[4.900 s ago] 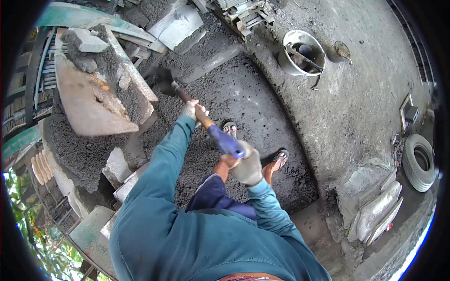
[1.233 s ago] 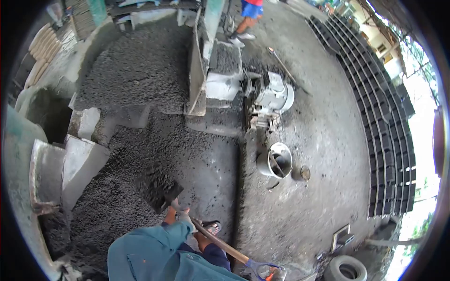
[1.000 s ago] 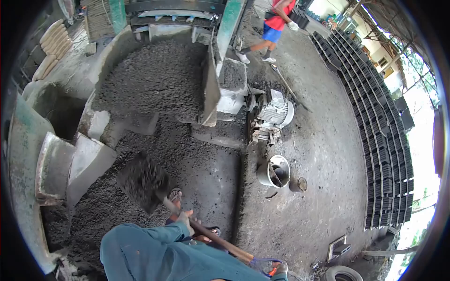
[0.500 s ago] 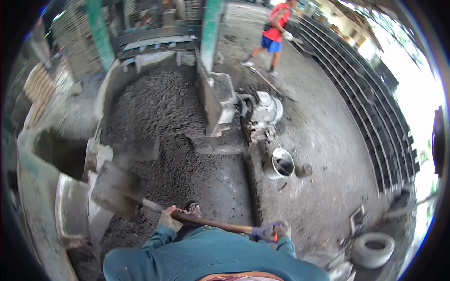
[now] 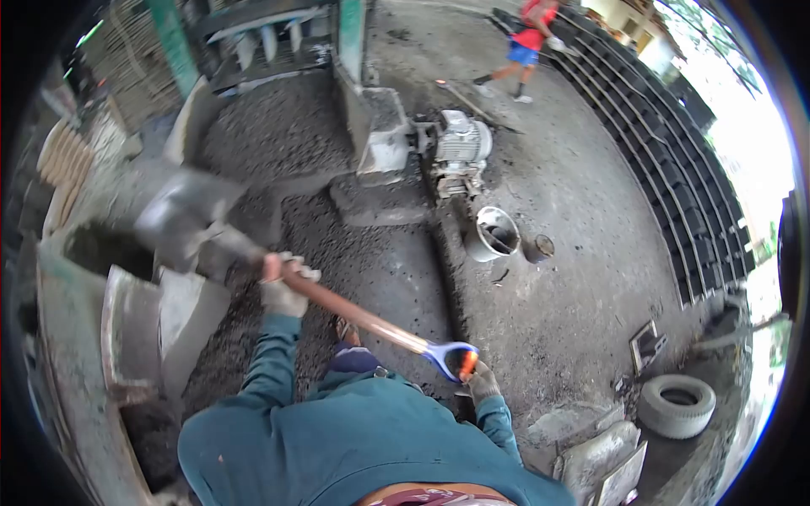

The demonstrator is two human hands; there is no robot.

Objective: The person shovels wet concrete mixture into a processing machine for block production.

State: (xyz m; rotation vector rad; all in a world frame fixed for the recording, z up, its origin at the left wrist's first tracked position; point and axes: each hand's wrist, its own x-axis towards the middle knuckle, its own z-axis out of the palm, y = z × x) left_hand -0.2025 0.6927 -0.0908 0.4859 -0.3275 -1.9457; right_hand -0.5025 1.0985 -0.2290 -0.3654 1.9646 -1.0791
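Observation:
A shovel [image 5: 354, 314] lies slantwise across the front of my body. My left hand [image 5: 287, 282], in a light glove, is wrapped round its wooden shaft near the blade. At the other end, my right hand [image 5: 481, 382], also gloved, is closed at the blue D-shaped handle. The metal blade [image 5: 187, 215] is blurred and hangs above the dark loose material at the left; whether it carries anything I cannot tell. Beyond it, a heap of dark grainy material [image 5: 278, 126] sits between low concrete walls.
A motor [image 5: 461, 143] stands right of the trough, with a white bucket [image 5: 493, 234] and a small can [image 5: 539, 248] nearer. A tyre [image 5: 677, 406] lies at lower right. Stacked dark blocks [image 5: 658, 160] line the right side. Another person [image 5: 525, 46] walks at the top.
The shovel blade and my left hand have moved up and forward, away from my body. The view has shifted, and the other person has moved towards the stacked blocks.

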